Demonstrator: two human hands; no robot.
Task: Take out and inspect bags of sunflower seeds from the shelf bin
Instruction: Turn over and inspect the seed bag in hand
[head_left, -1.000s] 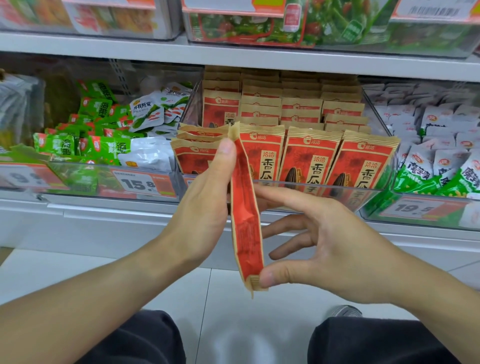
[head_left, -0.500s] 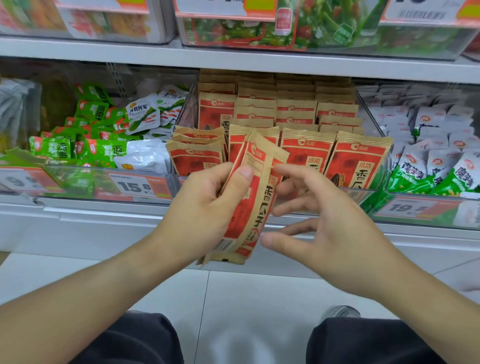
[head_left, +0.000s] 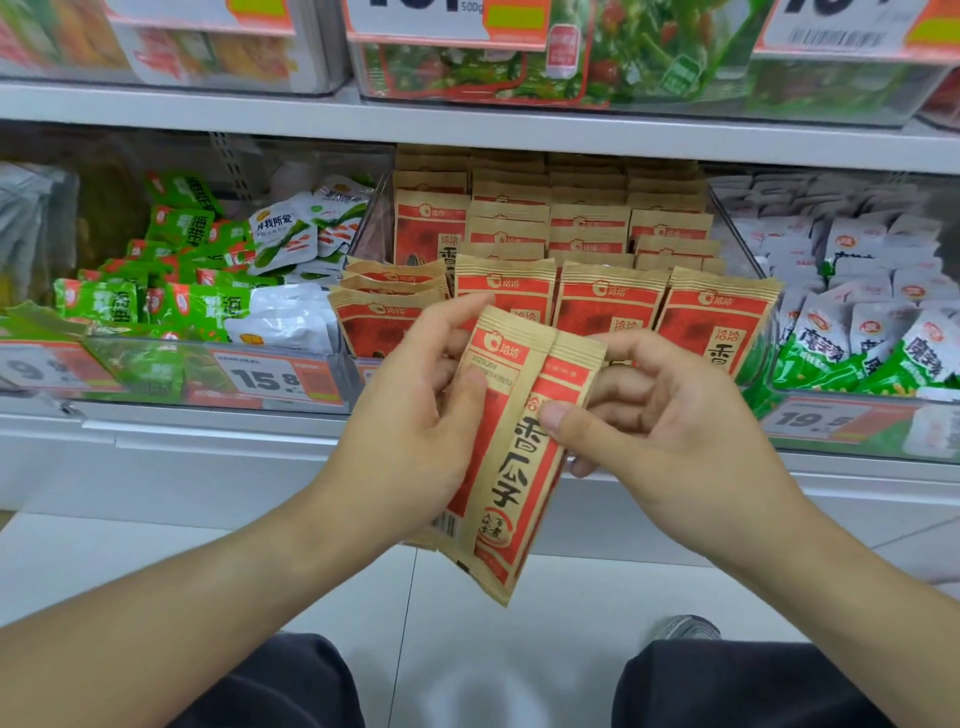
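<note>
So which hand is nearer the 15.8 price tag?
Left. The left hand is just right of the 15.8 price tag; the right hand lies farther right, beyond the held bag.

A shop aisle: white shelves (head_left: 467, 137) carry clear bins (head_left: 737, 249) packed with snack bags, each bin fronted by an orange price tag (head_left: 280, 379) such as 15.8

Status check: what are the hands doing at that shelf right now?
Left hand and right hand both gripping one sunflower seed bag. Bag held before the bin. Nothing blocking.
</note>
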